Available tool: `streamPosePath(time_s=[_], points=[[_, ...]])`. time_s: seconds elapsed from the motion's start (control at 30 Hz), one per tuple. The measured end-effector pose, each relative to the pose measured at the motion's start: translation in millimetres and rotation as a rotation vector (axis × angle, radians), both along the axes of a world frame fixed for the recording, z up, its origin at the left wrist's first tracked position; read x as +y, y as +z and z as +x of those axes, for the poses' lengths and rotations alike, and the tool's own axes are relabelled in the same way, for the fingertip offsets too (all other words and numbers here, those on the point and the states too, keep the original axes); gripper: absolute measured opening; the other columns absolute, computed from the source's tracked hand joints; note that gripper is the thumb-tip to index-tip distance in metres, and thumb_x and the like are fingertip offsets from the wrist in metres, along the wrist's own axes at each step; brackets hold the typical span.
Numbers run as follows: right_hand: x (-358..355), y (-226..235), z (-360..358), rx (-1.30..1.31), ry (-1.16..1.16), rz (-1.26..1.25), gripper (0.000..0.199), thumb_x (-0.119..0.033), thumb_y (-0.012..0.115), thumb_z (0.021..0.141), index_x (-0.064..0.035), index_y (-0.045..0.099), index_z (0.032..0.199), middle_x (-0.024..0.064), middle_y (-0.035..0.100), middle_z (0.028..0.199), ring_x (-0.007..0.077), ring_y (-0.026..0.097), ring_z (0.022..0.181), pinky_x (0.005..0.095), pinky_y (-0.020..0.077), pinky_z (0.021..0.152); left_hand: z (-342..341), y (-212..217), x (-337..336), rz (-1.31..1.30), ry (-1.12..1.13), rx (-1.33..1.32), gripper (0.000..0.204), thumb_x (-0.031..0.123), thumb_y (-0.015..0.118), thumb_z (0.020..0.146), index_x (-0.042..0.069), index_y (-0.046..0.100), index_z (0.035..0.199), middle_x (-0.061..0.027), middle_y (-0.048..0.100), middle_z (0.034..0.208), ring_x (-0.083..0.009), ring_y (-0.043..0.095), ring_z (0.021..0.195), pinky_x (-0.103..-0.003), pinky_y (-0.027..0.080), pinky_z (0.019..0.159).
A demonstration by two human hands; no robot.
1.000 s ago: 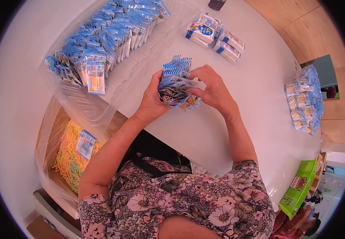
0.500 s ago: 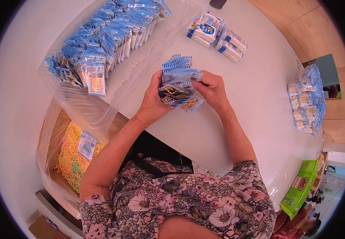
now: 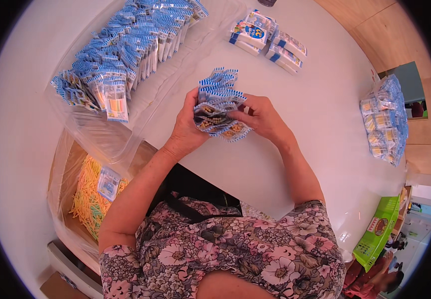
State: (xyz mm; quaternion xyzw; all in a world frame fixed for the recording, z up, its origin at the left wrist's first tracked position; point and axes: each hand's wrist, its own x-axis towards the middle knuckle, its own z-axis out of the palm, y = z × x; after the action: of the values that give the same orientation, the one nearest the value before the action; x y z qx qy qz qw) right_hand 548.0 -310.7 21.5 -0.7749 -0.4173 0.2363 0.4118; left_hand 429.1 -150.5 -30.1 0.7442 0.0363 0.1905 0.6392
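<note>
Both hands meet over the white table (image 3: 295,154), holding a fanned stack of small blue-and-white packets (image 3: 219,103) with yellowish contents. My left hand (image 3: 185,127) grips the stack from its left side. My right hand (image 3: 261,118) closes on its right edge, fingers pinching the front packets. The stack is upright, tilted slightly away from me.
A long row of the same packets (image 3: 125,55) lies on clear plastic at the upper left. Two small wrapped bundles (image 3: 267,35) sit at the top centre. A bagged pile of packets (image 3: 385,119) is at the right. A box of yellow sticks (image 3: 91,194) stands lower left, a green crate (image 3: 374,231) lower right.
The stack has been drawn together and stood more upright between my hands. My right hand has slid closer onto its right edge.
</note>
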Motion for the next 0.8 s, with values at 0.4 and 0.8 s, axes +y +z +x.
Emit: streamPosePath(time_s=[0.4,0.8], points=[[-9,-33,10,-0.023,-0.009,0.112,0.021,-0.002,0.066,0.079,0.0002,0.065,0.100,0.0047,0.061,0.099,0.0113,0.057,0.091,0.0252,0.0466,0.080,-2,6,-3,-0.009,0.012,0.009,0.080,0.005,0.083,0.063,0.007,0.034,0.126,-0.0086,0.055,0.115,-0.0177,0.056,0.106,-0.030,0.048,0.090],[13,-38,-4,0.472,0.016,0.410,0.103,-0.003,0.085,0.059,-0.0055,0.024,0.143,0.0090,0.045,0.132,0.0187,0.045,0.122,0.0326,0.0376,0.102,-1,-1,-6,-0.138,0.040,0.018,0.077,-0.001,0.080,0.064,0.007,0.036,0.127,-0.0081,0.055,0.114,-0.0172,0.055,0.107,-0.031,0.046,0.091]])
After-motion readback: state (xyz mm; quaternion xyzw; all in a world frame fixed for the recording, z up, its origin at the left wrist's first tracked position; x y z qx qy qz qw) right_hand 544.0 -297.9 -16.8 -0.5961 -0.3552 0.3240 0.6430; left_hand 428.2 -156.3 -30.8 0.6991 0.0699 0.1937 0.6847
